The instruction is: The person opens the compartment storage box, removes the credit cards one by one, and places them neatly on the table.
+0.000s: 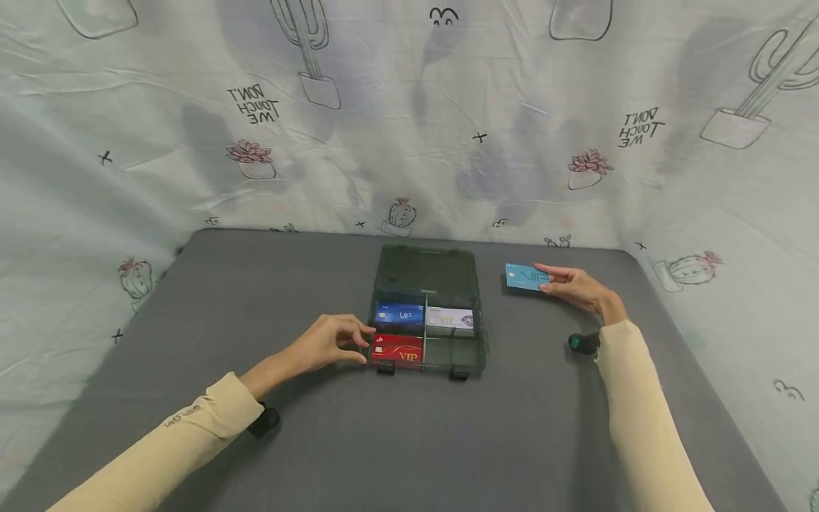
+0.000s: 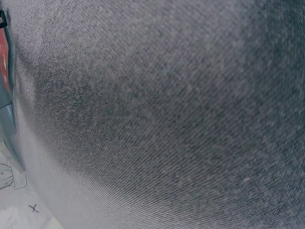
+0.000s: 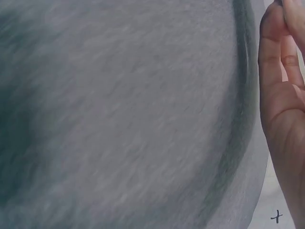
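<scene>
A dark translucent case (image 1: 427,270) lies open in the middle of the grey table (image 1: 320,441). Its compartments hold a blue VIP card (image 1: 399,313), a white VIP card (image 1: 450,318) and a red VIP card (image 1: 397,350); the front right compartment (image 1: 453,352) looks bare. My left hand (image 1: 333,340) rests at the case's left front corner, fingers curled against its edge beside the red card. My right hand (image 1: 572,284) pinches a light blue card (image 1: 526,276) above the table, right of the case. In the right wrist view only the palm (image 3: 283,109) shows.
A cactus-print cloth (image 1: 409,114) hangs as a backdrop around the table's far and side edges. Small black wrist cameras sit below each sleeve (image 1: 584,344) (image 1: 264,421). The left wrist view shows mostly grey table surface (image 2: 167,114), with the case's edge (image 2: 6,95) at the left.
</scene>
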